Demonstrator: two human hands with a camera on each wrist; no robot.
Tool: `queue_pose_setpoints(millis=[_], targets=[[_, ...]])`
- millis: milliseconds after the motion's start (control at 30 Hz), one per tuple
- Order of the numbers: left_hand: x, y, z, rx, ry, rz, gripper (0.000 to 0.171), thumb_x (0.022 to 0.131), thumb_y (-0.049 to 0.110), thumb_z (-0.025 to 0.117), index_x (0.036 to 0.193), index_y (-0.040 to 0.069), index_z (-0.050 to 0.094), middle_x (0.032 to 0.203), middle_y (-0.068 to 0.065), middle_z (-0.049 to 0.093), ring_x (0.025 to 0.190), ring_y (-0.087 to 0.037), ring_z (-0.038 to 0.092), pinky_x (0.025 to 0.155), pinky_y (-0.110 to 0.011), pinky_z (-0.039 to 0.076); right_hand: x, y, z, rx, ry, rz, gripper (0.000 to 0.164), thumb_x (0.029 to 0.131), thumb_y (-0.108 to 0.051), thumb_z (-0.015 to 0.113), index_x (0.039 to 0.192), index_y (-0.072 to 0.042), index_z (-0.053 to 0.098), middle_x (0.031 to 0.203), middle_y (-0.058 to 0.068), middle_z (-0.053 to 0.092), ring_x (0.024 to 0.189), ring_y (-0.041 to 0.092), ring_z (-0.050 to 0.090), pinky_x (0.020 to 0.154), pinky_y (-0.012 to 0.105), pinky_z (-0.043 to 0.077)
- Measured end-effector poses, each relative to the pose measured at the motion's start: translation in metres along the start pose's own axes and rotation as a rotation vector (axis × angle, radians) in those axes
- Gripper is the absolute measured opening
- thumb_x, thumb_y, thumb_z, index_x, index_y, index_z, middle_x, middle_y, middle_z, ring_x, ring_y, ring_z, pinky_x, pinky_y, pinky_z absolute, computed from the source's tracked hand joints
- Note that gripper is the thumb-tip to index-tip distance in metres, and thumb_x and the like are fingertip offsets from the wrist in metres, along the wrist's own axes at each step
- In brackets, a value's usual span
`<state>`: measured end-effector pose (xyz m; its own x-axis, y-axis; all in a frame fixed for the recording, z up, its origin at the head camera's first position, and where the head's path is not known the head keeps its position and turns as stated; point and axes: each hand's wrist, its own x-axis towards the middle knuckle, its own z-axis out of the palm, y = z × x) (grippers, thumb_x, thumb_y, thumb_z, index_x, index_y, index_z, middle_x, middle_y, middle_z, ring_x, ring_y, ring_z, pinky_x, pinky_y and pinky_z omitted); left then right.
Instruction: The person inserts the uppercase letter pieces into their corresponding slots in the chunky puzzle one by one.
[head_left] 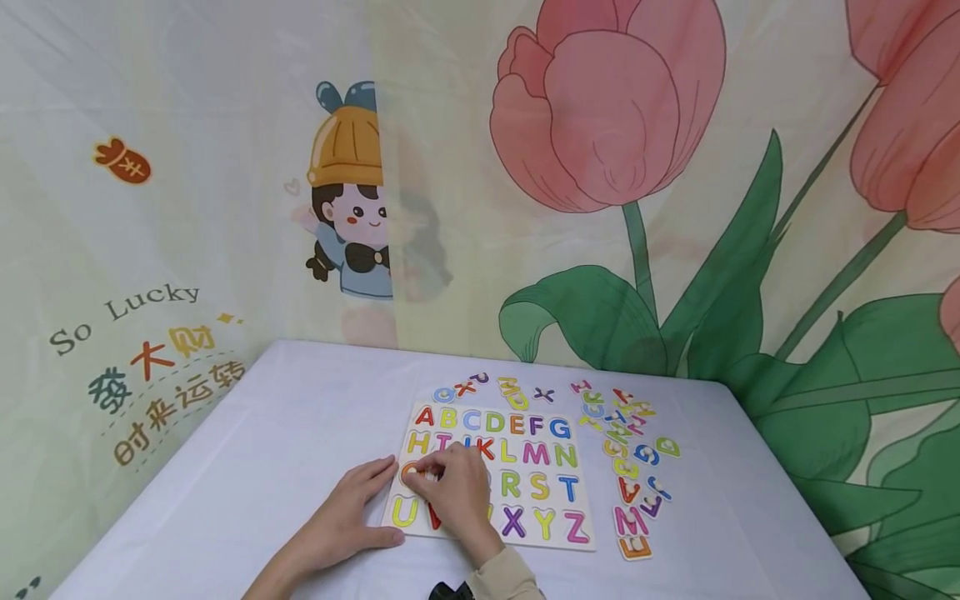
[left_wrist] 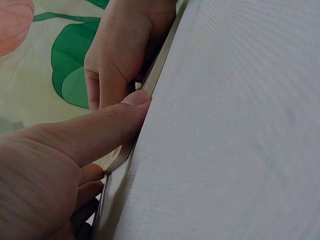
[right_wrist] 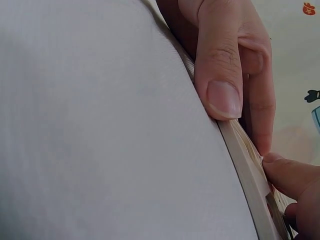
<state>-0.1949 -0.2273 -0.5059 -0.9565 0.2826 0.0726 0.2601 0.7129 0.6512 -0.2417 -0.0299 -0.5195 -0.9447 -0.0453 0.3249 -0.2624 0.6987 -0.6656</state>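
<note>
On the white table lies a wooden alphabet board [head_left: 581, 533] with coloured letters in rows. My left hand [head_left: 341, 508] lies at its left side, fingers extended; in the left wrist view the left thumb [left_wrist: 112, 127] presses the board's edge. Over the left part of the board, my right hand [head_left: 461, 492] pinches at the orange letter O [head_left: 408, 472] with thumb and forefinger, covering several letters. In the right wrist view, the right hand [right_wrist: 295, 182] reaches over the board's edge beside the left hand [right_wrist: 225, 60]; the pinched piece is mostly hidden there.
Loose letter pieces lie right of the board, among them a pink M [head_left: 630, 522], an orange E [head_left: 636, 547] and a green D [head_left: 667, 447]. Several more, including a purple X [head_left: 543, 394], lie behind it. A printed cloth backdrop [head_left: 450, 317] stands behind the table [head_left: 300, 417].
</note>
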Motion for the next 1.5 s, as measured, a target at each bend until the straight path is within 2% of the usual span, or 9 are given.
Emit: queue_pose_setpoints(millis=[433,567,700,833,967,1100,1200,1367,1500], targets=[[0.000,-0.001,0.000,-0.013,-0.006,-0.032,0.108,0.073,0.054,0.094,0.159,0.008,0.049,0.166,-0.005,0.044,0.154,-0.036,0.035,0.121,-0.064,0.034,0.002,-0.002,-0.001,0.024,-0.021,0.004,0.018,0.076,-0.044,0.096,0.083,-0.032,0.084,0.072,-0.016,0.051,0.073,0.003,0.039,0.069,0.025,0.032],[0.000,-0.001,0.001,-0.005,0.002,-0.018,0.108,0.073,0.054,0.094,0.159,0.007,0.049,0.166,-0.005,0.044,0.154,-0.037,0.035,0.120,-0.064,0.034,0.007,0.000,-0.019,0.161,-0.163,-0.010,0.017,0.084,-0.035,0.092,0.095,-0.023,0.086,0.077,-0.012,0.059,0.074,0.002,0.046,0.067,0.022,0.038],[0.002,0.000,0.001,-0.003,0.006,0.011,0.108,0.074,0.055,0.093,0.159,0.006,0.049,0.166,-0.007,0.044,0.153,-0.038,0.036,0.120,-0.064,0.033,0.021,0.004,-0.047,0.274,-0.306,0.027,0.021,0.094,-0.025,0.082,0.112,-0.015,0.082,0.087,-0.008,0.066,0.077,0.006,0.056,0.064,0.021,0.047],[0.003,0.001,0.002,-0.012,0.005,0.017,0.108,0.073,0.054,0.093,0.159,0.005,0.049,0.166,-0.009,0.043,0.154,-0.039,0.035,0.122,-0.064,0.031,0.039,0.009,-0.067,0.216,-0.306,-0.019,0.021,0.097,-0.019,0.079,0.117,-0.011,0.081,0.094,-0.004,0.068,0.081,0.011,0.058,0.068,0.023,0.049],[0.002,0.002,0.003,-0.026,0.002,0.000,0.108,0.072,0.051,0.094,0.159,0.006,0.049,0.166,-0.009,0.043,0.154,-0.040,0.034,0.121,-0.066,0.031,0.053,0.016,-0.073,0.160,-0.320,-0.084,0.022,0.096,-0.016,0.079,0.116,-0.010,0.081,0.101,0.002,0.070,0.085,0.014,0.059,0.072,0.026,0.050],[0.003,0.002,0.006,-0.034,-0.010,-0.011,0.108,0.073,0.052,0.094,0.159,0.006,0.049,0.167,-0.008,0.042,0.154,-0.039,0.034,0.121,-0.066,0.031,0.067,0.027,-0.071,0.114,-0.365,-0.102,0.023,0.096,-0.017,0.078,0.120,-0.014,0.081,0.111,0.003,0.071,0.093,0.014,0.058,0.079,0.029,0.051],[0.004,0.003,0.009,-0.040,-0.017,-0.027,0.108,0.073,0.052,0.093,0.160,0.007,0.048,0.167,-0.007,0.042,0.155,-0.037,0.033,0.122,-0.066,0.031,0.081,0.035,-0.068,0.076,-0.329,-0.121,0.024,0.097,-0.015,0.078,0.120,-0.013,0.081,0.116,0.006,0.071,0.096,0.016,0.059,0.080,0.032,0.053],[0.003,0.003,0.009,-0.029,-0.018,-0.063,0.109,0.071,0.051,0.095,0.159,0.007,0.049,0.167,-0.006,0.042,0.154,-0.036,0.034,0.122,-0.064,0.032,0.110,0.039,-0.062,0.042,-0.247,-0.093,0.025,0.099,-0.015,0.077,0.124,-0.013,0.080,0.117,0.007,0.070,0.097,0.017,0.058,0.079,0.032,0.053],[0.001,0.003,0.006,-0.028,-0.012,-0.081,0.109,0.070,0.051,0.096,0.159,0.008,0.050,0.167,-0.006,0.042,0.155,-0.036,0.034,0.122,-0.064,0.033,0.131,0.038,-0.051,0.012,-0.256,-0.119,0.027,0.100,-0.013,0.075,0.126,-0.015,0.079,0.114,0.007,0.069,0.096,0.016,0.058,0.082,0.032,0.053]])
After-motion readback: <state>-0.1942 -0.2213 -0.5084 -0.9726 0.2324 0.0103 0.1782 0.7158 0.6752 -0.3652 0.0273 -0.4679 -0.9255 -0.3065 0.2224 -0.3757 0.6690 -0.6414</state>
